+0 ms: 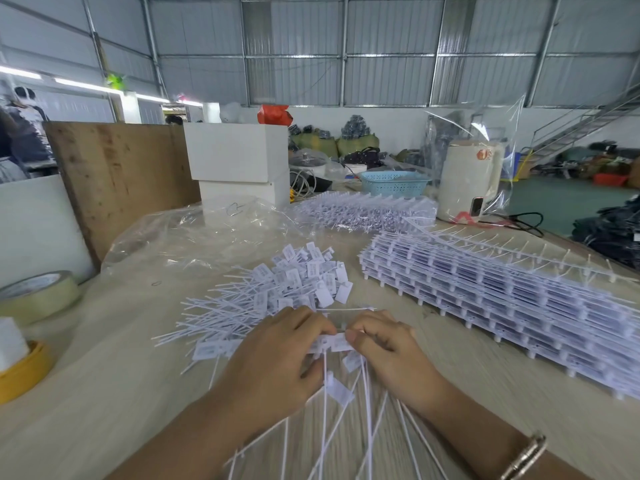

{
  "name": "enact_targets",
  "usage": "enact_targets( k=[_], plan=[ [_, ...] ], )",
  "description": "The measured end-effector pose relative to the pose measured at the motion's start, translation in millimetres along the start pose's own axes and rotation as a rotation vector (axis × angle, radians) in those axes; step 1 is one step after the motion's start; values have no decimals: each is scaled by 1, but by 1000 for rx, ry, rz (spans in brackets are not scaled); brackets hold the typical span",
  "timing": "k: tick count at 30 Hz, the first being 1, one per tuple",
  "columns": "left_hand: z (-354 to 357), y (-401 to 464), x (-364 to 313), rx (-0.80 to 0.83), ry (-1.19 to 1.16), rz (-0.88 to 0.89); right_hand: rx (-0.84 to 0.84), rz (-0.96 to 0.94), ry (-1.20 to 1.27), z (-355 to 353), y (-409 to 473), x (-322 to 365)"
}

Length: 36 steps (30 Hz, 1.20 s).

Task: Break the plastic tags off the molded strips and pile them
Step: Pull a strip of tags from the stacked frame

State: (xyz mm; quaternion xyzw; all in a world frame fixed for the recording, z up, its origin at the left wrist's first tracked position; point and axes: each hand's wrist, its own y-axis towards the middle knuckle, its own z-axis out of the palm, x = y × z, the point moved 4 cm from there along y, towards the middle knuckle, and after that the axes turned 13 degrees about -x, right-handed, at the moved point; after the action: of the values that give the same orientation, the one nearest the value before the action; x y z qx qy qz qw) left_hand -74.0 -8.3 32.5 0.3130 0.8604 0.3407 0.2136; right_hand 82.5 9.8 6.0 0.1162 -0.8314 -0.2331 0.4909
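A white molded strip of tags (pixel 334 342) is held between both hands near the table's front, its thin tails fanning down toward me. My left hand (pixel 273 362) grips the strip's left part with curled fingers. My right hand (pixel 384 351) pinches the strip's right part between thumb and fingers. Just beyond the hands lies a loose pile of broken-off tags (pixel 294 285), labels at the far side and tails pointing left. A tall stack of unbroken strips (pixel 502 299) lies to the right, and a second stack (pixel 367 211) sits further back.
A crumpled clear plastic sheet (pixel 194 237) covers the table's left-middle. Tape rolls (pixel 38 296) and a yellow roll (pixel 20 372) sit at the left edge. White boxes (pixel 239 157), a wooden board (pixel 117 174), a blue basket (pixel 394 183) and a white kettle (pixel 471 181) stand behind.
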Motion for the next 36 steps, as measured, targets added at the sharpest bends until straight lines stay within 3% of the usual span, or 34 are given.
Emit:
enact_targets(
  k=[7, 10, 22, 27, 33, 36],
  plan=[
    [0, 3, 3, -33, 19, -50, 19, -20, -2, 1, -3, 12],
    [2, 2, 9, -3, -12, -169, 21, -34, 9, -1, -3, 17],
    [3, -1, 14, -25, -473, -421, -21, -85, 120, -5, -4, 16],
    [2, 0, 12, -26, -634, -444, -20, -86, 193, -5, -5, 16],
    [7, -1, 13, -21, -709, -463, 73, -19, 537, -7, -5, 11],
    [5, 1, 16, -38, -826, -539, 17, 124, 715, -10, 0, 4]
  ],
)
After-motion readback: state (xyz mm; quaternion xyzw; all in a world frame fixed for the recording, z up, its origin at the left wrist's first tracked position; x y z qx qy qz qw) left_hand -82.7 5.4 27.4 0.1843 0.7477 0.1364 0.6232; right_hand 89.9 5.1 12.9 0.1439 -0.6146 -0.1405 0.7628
